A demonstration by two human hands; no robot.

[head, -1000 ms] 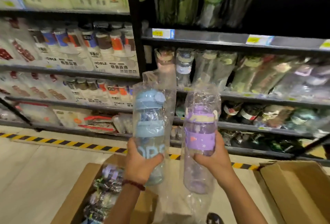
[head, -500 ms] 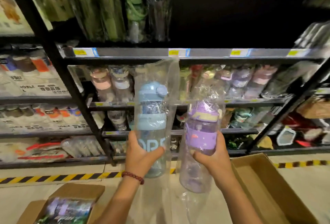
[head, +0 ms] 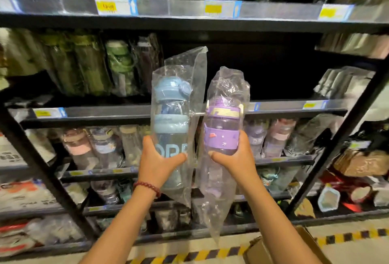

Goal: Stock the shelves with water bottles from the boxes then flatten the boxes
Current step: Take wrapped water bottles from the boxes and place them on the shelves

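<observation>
Bagged blue bottle [head: 171,120] gripped upright in left hand [head: 156,166], bagged purple bottle [head: 222,129] gripped in right hand [head: 233,158].

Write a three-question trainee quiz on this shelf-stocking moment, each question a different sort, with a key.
1. True or false: the left hand holds the blue bottle.
2. The purple bottle is: A) bare, B) in a clear plastic bag, C) boxed.
3. Fill in: the dark empty gap lies on the shelf ____ both bottles.

Key: 1 true. 2 B. 3 behind. The right hand holds the purple one.
</observation>
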